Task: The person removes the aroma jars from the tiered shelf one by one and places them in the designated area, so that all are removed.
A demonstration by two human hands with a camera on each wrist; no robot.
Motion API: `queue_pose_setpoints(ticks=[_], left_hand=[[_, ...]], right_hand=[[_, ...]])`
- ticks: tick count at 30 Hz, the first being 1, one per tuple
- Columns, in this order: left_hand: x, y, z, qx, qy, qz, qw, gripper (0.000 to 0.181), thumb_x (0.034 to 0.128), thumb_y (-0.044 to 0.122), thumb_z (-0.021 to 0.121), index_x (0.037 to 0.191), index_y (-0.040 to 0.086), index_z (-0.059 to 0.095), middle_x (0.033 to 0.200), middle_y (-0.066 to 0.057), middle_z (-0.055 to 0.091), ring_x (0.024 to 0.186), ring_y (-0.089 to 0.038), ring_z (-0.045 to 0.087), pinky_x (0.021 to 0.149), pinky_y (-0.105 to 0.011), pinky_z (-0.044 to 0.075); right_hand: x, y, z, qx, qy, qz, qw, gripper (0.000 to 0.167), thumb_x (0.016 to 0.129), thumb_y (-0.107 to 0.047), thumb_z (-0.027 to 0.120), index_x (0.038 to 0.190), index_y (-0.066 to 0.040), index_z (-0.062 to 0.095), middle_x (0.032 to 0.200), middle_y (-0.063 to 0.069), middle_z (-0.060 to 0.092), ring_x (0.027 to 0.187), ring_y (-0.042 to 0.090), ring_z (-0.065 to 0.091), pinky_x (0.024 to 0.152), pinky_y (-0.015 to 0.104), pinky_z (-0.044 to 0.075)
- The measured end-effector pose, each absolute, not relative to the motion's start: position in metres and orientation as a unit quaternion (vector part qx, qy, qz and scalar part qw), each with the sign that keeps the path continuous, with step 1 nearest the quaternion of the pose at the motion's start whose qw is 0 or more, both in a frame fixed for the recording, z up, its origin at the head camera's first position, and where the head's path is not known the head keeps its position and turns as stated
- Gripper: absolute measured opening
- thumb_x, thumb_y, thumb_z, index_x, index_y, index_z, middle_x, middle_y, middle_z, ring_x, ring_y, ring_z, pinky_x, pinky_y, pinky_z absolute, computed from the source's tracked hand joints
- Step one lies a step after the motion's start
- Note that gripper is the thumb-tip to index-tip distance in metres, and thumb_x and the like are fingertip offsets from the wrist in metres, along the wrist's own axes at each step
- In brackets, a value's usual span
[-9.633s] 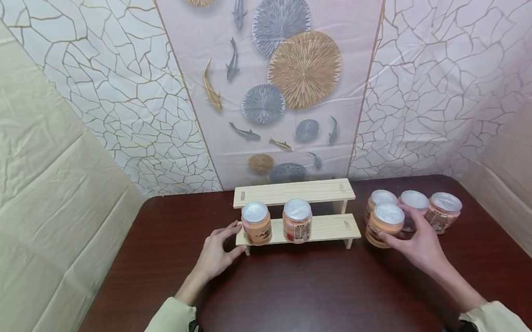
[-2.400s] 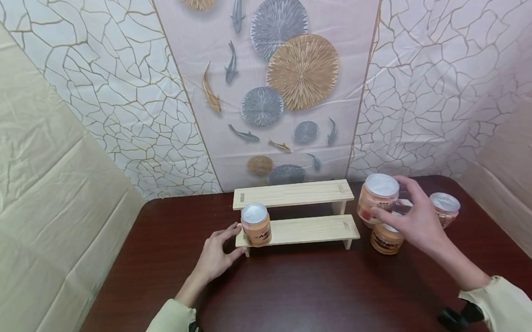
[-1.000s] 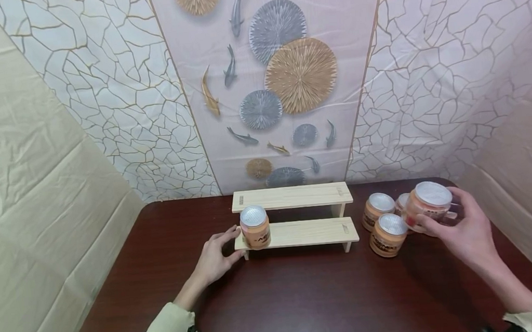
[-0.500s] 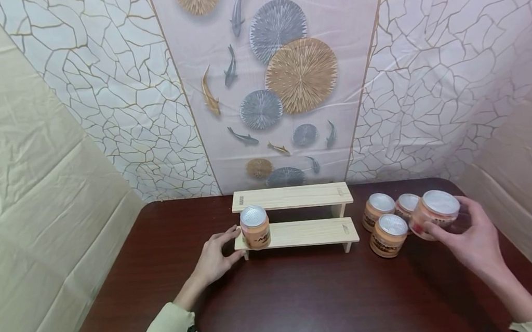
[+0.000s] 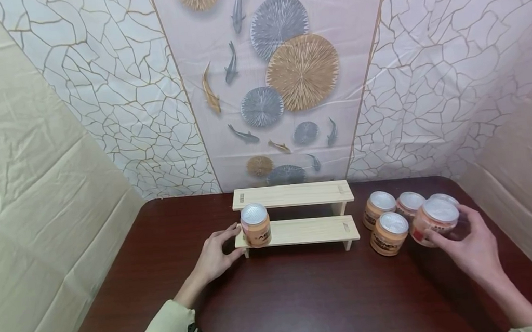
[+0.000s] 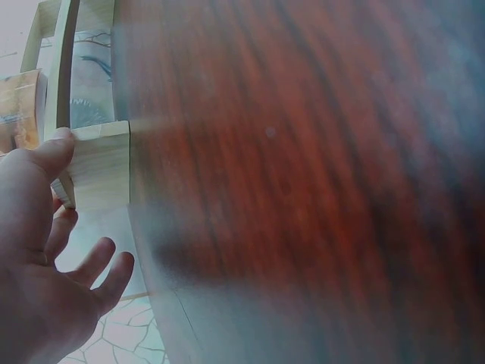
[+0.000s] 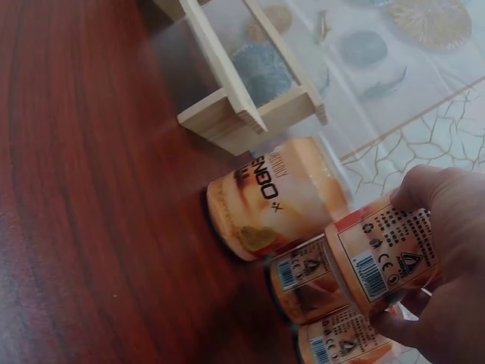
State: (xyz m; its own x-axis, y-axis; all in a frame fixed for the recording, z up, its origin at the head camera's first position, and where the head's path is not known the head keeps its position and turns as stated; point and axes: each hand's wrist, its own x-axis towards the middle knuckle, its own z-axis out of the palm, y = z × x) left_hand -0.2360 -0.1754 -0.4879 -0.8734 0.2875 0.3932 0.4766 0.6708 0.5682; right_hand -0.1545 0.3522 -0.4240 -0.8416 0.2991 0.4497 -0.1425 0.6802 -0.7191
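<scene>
A small two-tier wooden rack [image 5: 299, 231] stands on the dark table. My left hand [image 5: 215, 257] pinches the left end of its lower board between thumb and fingers, as the left wrist view also shows. Just beside those fingers, an orange jar [image 5: 256, 229] with a silvery lid sits on that board. On the right, my right hand [image 5: 476, 251] grips another orange jar [image 5: 432, 226] by its side. In the right wrist view this gripped jar [image 7: 383, 254] is slightly tilted, its barcode label showing. Whether its base touches the table cannot be told.
Around the held jar stand several similar ones: a front jar [image 5: 389, 234], a back-left jar [image 5: 379, 209], a middle jar [image 5: 409, 204] and a partly hidden far-right jar [image 5: 444, 198]. The rack's upper board [image 5: 291, 194] lies behind. A patterned cloth backdrop [image 5: 265, 150] rises beyond the table.
Earlier two jars stood on the lower board; now one does. My right hand has carried a jar rightward past the group, then lower and nearer to me. The left hand keeps its place.
</scene>
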Motion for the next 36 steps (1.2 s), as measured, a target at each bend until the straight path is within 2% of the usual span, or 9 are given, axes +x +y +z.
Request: queue_pose_setpoints(ticks=[23, 26, 27, 30, 33, 34, 36], left_hand=[[-0.236, -0.175, -0.488, -0.208, -0.904, -0.346, 0.139, 0.053, 0.083, 0.018, 0.084, 0.132, 0.007, 0.066, 0.139, -0.01, 0.059, 0.116, -0.043, 0.056, 0.093, -0.061, 0.045], [-0.236, -0.175, -0.488, -0.209, -0.904, -0.347, 0.14, 0.053, 0.0826, 0.017, 0.084, 0.132, 0.007, 0.066, 0.139, -0.01, 0.059, 0.116, -0.043, 0.056, 0.093, -0.06, 0.045], [-0.236, -0.175, -0.489, -0.209, -0.904, -0.346, 0.141, 0.053, 0.0825, 0.017, 0.084, 0.132, 0.007, 0.066, 0.139, -0.01, 0.059, 0.116, -0.043, 0.056, 0.093, -0.06, 0.045], [-0.235, -0.175, -0.488, -0.21, -0.903, -0.346, 0.142, 0.054, 0.0816, 0.016, 0.085, 0.131, 0.006, 0.066, 0.139, -0.011, 0.059, 0.116, -0.043, 0.057, 0.093, -0.06, 0.046], [-0.236, -0.175, -0.488, -0.211, -0.903, -0.345, 0.144, 0.053, 0.0815, 0.016, 0.085, 0.131, 0.006, 0.067, 0.138, -0.011, 0.059, 0.116, -0.043, 0.057, 0.093, -0.059, 0.046], [-0.236, -0.175, -0.488, -0.211, -0.903, -0.345, 0.145, 0.053, 0.0814, 0.016, 0.085, 0.131, 0.006, 0.067, 0.138, -0.011, 0.059, 0.116, -0.043, 0.057, 0.093, -0.059, 0.046], [-0.236, -0.175, -0.487, -0.211, -0.903, -0.345, 0.145, 0.053, 0.0815, 0.016, 0.085, 0.13, 0.006, 0.067, 0.138, -0.011, 0.059, 0.116, -0.043, 0.057, 0.093, -0.059, 0.046]], right_hand=[[-0.156, 0.349, -0.458, -0.064, -0.874, 0.412, 0.251, 0.078, 0.072, 0.002, 0.085, 0.137, 0.011, 0.042, 0.121, 0.035, 0.054, 0.09, -0.021, 0.034, 0.071, 0.001, 0.04], [-0.156, 0.349, -0.461, -0.066, -0.876, 0.409, 0.246, 0.08, 0.072, 0.001, 0.086, 0.138, 0.012, 0.042, 0.123, 0.036, 0.053, 0.092, -0.019, 0.034, 0.071, 0.001, 0.04], [-0.157, 0.349, -0.462, -0.066, -0.878, 0.407, 0.244, 0.08, 0.072, 0.001, 0.086, 0.138, 0.012, 0.041, 0.123, 0.037, 0.053, 0.094, -0.014, 0.041, 0.071, 0.001, 0.04], [-0.157, 0.348, -0.464, -0.067, -0.881, 0.401, 0.242, 0.079, 0.072, 0.0, 0.086, 0.136, 0.012, 0.042, 0.123, 0.036, 0.053, 0.096, -0.009, 0.043, 0.071, 0.001, 0.04], [-0.158, 0.348, -0.465, -0.063, -0.882, 0.4, 0.242, 0.077, 0.071, 0.001, 0.086, 0.134, 0.012, 0.044, 0.122, 0.036, 0.054, 0.094, -0.013, 0.042, 0.071, 0.001, 0.04], [-0.158, 0.348, -0.466, -0.062, -0.882, 0.399, 0.242, 0.076, 0.071, 0.001, 0.086, 0.134, 0.012, 0.044, 0.121, 0.036, 0.055, 0.092, -0.019, 0.036, 0.07, 0.001, 0.04], [-0.159, 0.348, -0.467, -0.059, -0.882, 0.399, 0.243, 0.075, 0.071, 0.001, 0.086, 0.133, 0.012, 0.045, 0.119, 0.036, 0.056, 0.09, -0.022, 0.033, 0.07, 0.001, 0.04]])
